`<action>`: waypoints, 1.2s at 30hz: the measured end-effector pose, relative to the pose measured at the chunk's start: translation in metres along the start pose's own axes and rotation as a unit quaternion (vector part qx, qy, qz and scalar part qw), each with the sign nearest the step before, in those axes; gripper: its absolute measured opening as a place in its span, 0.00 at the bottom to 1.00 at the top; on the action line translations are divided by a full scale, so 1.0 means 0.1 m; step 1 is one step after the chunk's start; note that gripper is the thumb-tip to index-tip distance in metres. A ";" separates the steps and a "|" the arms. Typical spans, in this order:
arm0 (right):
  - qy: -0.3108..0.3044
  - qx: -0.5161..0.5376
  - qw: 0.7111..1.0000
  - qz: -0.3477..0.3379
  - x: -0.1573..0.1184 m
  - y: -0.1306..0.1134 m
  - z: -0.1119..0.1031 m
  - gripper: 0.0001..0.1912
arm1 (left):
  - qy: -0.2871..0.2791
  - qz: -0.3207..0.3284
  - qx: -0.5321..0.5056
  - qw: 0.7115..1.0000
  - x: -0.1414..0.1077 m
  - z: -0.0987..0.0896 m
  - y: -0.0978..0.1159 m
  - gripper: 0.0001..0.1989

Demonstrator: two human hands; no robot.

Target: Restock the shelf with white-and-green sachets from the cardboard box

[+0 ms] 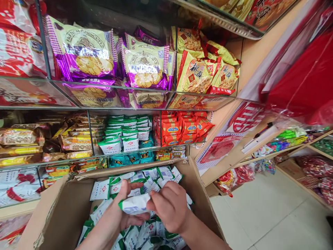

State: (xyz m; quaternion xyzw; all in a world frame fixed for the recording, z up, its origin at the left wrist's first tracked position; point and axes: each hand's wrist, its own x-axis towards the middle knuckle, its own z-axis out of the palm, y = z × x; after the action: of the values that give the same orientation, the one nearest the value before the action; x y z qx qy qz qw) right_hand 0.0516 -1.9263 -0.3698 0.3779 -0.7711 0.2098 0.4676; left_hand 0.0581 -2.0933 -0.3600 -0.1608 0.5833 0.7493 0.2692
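Over an open cardboard box (56, 211) my right hand (170, 206) pinches one end of a white and green packet (135, 204). My left hand (123, 208) is around the packet's other end, with its fingers spread and the packet lying between thumb and fingers. Many similar white and green packets (134, 238) fill the box below both hands. On the shelf behind the box, the same kind of packets (130, 133) stand in stacked rows within one compartment.
Purple biscuit packs (145, 66) and yellow-red packs (196, 74) sit on the upper glass shelf. Red packets (177, 128) are right of the green ones. Brown and yellow snacks (76, 142) lie left. Red bags (307, 80) hang at the right above a tiled floor (260, 215).
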 end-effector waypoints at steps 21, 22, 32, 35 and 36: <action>-0.099 0.463 0.732 0.490 -0.22 -0.28 0.12 0.17 | -0.064 0.137 -0.049 0.987 -0.10 -0.03 -0.04 0.28; -0.102 0.473 0.711 0.510 -0.23 -0.27 0.14 0.14 | -0.058 0.152 -0.007 0.987 -0.07 -0.05 -0.06 0.27; -0.186 0.424 0.746 0.478 -0.10 -0.10 -0.02 0.21 | -0.080 0.185 0.133 0.971 0.11 -0.18 -0.18 0.25; -0.240 0.381 0.785 0.426 0.05 0.00 -0.08 0.16 | -0.068 0.212 0.129 0.966 0.08 -0.15 -0.13 0.26; -0.241 0.361 0.801 0.413 0.10 0.03 -0.10 0.14 | -0.055 0.226 0.131 0.964 0.08 -0.16 -0.11 0.24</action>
State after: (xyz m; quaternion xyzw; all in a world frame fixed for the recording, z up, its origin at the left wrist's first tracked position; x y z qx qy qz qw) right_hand 0.0520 -1.9211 -0.3559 0.2030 -0.8105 0.5484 -0.0344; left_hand 0.0573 -2.1046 -0.3770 0.0536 0.6819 0.7153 0.1433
